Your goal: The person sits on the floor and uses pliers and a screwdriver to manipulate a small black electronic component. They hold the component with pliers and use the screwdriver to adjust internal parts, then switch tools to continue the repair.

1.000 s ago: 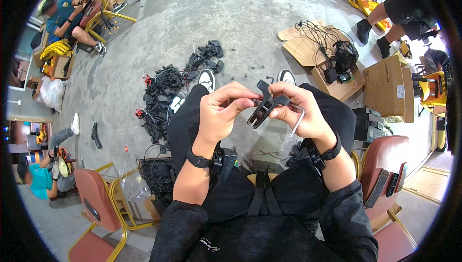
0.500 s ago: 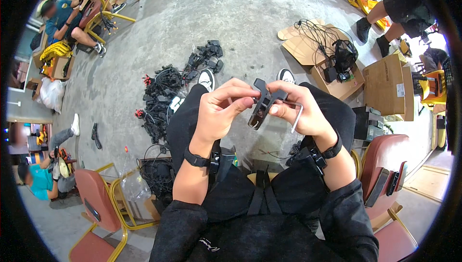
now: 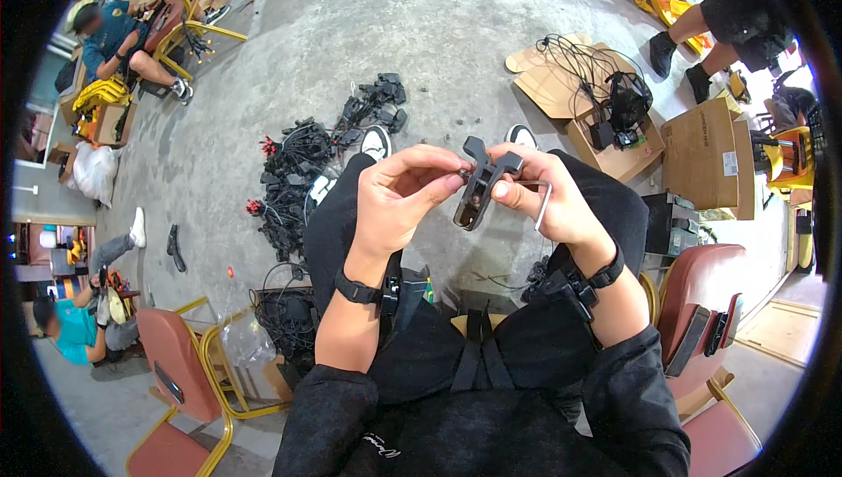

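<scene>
**Forked bracket held between both hands, hex key tucked in the right**

The black forked bracket (image 3: 481, 183) is held up above the floor, between the knees, its two prongs toward twelve o'clock and its slotted end toward seven. Clock positions below are taken from it.

At nine o'clock, the left hand (image 3: 392, 201) has thumb and forefinger pinched on a small dark screw-like piece (image 3: 460, 175) against the bracket's side; it is too small to identify surely. At three o'clock, the right hand (image 3: 561, 205) has its fingers clamped on the bracket. That hand also carries a silver L-shaped hex key (image 3: 545, 205), one leg partly hidden by the fingers, the other pointing toward six.

The step in hand looks like lining up the small piece with the bracket's side by fingertip. The next move seems to call for a steady right grip and a straight, light left pinch, with the key kept clear of the fork.

On the floor at nine o'clock lies a heap of black cabled devices (image 3: 298, 170); at two, an open cardboard box (image 3: 616, 160) with black cables. A red-brown padded chair (image 3: 702, 288) stands at four.
</scene>
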Tool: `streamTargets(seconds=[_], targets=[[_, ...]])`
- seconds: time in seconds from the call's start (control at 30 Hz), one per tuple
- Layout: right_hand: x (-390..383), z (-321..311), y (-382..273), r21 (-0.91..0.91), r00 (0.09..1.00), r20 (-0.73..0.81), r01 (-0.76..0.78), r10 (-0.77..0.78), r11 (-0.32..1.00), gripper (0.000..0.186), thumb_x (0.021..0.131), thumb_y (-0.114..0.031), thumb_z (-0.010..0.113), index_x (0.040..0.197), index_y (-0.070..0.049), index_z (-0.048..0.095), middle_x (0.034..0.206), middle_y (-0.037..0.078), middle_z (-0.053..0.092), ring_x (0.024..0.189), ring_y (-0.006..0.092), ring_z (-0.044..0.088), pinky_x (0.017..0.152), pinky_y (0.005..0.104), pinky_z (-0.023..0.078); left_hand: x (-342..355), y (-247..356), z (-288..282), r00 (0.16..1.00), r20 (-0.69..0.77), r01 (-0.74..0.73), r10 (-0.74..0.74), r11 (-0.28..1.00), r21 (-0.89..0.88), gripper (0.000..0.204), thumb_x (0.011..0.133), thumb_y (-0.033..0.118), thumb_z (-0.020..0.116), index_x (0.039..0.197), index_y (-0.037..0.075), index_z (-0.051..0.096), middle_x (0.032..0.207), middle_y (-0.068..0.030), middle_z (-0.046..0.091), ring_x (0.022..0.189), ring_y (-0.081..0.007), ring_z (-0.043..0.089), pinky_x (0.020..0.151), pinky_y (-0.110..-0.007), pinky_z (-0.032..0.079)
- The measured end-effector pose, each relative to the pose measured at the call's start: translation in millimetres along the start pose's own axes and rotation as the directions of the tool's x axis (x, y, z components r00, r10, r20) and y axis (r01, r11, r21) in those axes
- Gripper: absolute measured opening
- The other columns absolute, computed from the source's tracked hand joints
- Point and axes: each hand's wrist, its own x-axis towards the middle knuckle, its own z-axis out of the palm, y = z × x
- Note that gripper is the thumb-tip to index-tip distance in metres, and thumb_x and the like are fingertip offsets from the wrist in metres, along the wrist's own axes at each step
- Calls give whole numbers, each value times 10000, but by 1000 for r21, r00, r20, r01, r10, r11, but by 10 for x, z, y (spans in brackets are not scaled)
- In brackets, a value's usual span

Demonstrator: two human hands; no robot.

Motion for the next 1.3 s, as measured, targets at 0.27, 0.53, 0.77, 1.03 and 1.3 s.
streamTargets(seconds=[0.27,0.53,0.77,1.03,1.3], targets=[[1,20,-53,39,1000,18,12,-13,999,382,878,-202,729,1180,-23,582,813,-53,591,754,26,502,686,191,411,-12,-19,-11,999,-35,22,-24,998,-54,178,835,-77,669,996,-4,654,984,-130,693,906,-177,674,796,-282,552],[-4,34,-31,29,1000,-7,-4,5,1000,401,881,-192,725,1207,-19,570,822,-48,602,760,30,510,685,197,418,0,-32,-33,994,-58,86,-93,990,-108,241,783,-135,683,972,7,637,983,-142,692,930,-197,677,829,-290,553],[9,45,-43,34,1000,-11,-23,24,999,392,886,-203,720,1201,-20,575,819,-51,596,755,33,507,678,199,416,2,-12,-28,995,-17,90,-94,986,-141,261,786,-162,655,976,14,622,1008,-142,672,970,-194,655,855,-295,537],[27,1,9,-73,999,9,-39,40,997,387,878,-252,728,1163,-21,603,785,-58,570,732,38,490,671,207,408,8,-54,-67,998,-7,62,-64,986,-155,245,798,-144,644,966,33,610,983,-126,652,976,-206,635,881,-304,510],[39,-3,-15,-78,998,46,-30,33,997,377,886,-237,718,1177,-32,597,795,-56,570,740,42,495,682,208,412,13,-35,-44,999,15,35,-32,965,-260,228,804,-100,625,985,34,591,1003,-125,630,1028,-251,615,919,-355,494]])
